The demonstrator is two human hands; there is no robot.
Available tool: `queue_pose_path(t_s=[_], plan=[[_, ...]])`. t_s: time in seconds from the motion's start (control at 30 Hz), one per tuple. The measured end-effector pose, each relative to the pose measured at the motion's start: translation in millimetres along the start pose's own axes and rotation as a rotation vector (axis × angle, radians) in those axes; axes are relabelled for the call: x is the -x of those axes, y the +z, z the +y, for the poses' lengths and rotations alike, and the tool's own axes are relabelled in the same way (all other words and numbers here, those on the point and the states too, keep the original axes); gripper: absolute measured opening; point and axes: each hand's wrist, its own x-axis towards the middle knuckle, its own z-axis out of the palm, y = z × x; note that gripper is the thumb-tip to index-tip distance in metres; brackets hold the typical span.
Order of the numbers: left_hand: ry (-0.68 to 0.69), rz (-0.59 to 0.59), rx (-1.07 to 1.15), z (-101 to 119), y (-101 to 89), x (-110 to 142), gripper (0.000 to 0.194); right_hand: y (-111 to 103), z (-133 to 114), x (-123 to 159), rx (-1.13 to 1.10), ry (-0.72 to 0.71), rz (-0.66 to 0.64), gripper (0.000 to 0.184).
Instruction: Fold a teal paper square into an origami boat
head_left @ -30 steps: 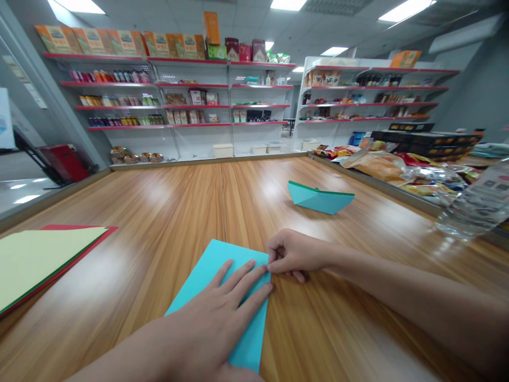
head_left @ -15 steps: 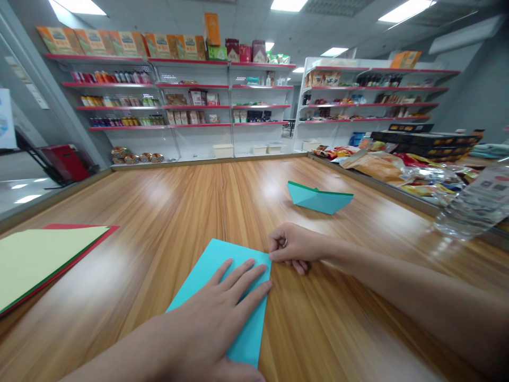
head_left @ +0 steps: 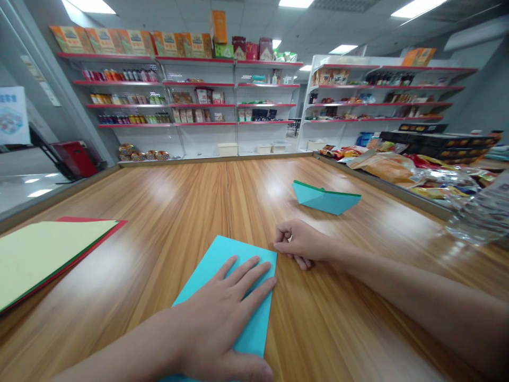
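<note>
A light blue sheet of paper (head_left: 222, 252) lies flat on the wooden table in front of me. My left hand (head_left: 226, 313) rests open on it, fingers spread and palm down, covering much of its middle. Close by the paper's far right corner is my right hand (head_left: 296, 244), its fingers curled in and its side low over the wood. Nothing shows between those fingers. Farther back on the right stands a folded paper boat (head_left: 326, 198), blue with a green upper edge.
At the left lies a stack of coloured paper (head_left: 51, 249), pale yellow on top with green and red beneath. A clear plastic bottle (head_left: 479, 212) and packaged snacks (head_left: 389, 167) line the right side. Stocked shelves (head_left: 204, 105) stand beyond the table.
My right hand has come slightly away from the paper's corner, fingers still curled. My left hand stays flat on the sheet. The whole view has shifted a little.
</note>
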Motion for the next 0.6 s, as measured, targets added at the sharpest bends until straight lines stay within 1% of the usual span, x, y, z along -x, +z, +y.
queue_pose_path(t_s=[0.07, 0.13, 0.23, 0.37, 0.47, 0.6], plan=[[-0.031, 0.019, -0.012, 0, 3.1, -1, 0.091, 2, 2, 1, 0.034, -0.069, 0.027, 0.021], [-0.09, 0.051, -0.032, 0, 7.1, -2, 0.087, 5, 3, 2, 0.09, -0.189, 0.032, 0.022], [-0.159, 0.085, -0.058, 0, 12.3, -4, 0.082, 9, 3, 4, 0.201, -0.391, 0.007, 0.021], [-0.183, 0.094, -0.069, 0, 15.2, -5, 0.083, 15, 1, 6, 0.279, -0.552, -0.024, 0.022], [-0.183, 0.088, -0.074, 0, 14.6, -5, 0.081, 18, -1, 7, 0.308, -0.599, -0.019, 0.025], [-0.183, 0.068, -0.073, 0, 13.8, -5, 0.079, 20, -1, 6, 0.36, -0.563, -0.004, 0.026]])
